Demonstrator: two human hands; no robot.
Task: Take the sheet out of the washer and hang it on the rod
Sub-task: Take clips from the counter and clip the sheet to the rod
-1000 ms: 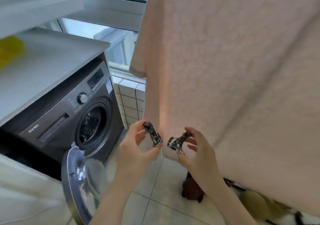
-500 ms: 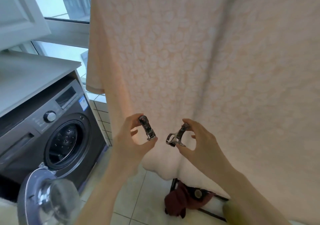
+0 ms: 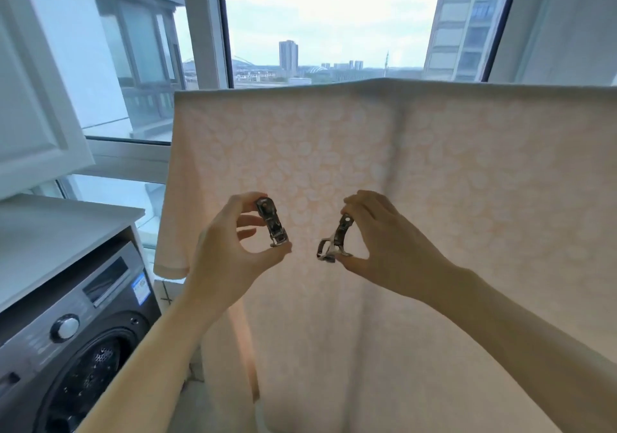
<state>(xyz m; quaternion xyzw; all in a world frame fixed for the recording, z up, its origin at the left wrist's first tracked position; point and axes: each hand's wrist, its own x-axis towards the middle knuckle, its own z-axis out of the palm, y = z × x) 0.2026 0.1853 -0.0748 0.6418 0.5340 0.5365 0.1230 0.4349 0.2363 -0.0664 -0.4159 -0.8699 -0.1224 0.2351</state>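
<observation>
The left hand (image 3: 230, 249) is pinched shut on a metal clip (image 3: 272, 224), the right hand (image 3: 384, 242) likewise on a second clip (image 3: 335, 240). Both have been raised toward the sheet's top fold within the last second. The peach sheet (image 3: 417, 178) is already draped over the rod, itself hidden; the washer (image 3: 83, 325) stands lower left. Clipping is judged next.

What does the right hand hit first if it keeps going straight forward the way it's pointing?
Most likely the hanging sheet. The right hand, pinching a metal clip, points forward at the sheet, with nothing visible between them. The gap is hard to judge from this single view.
</observation>
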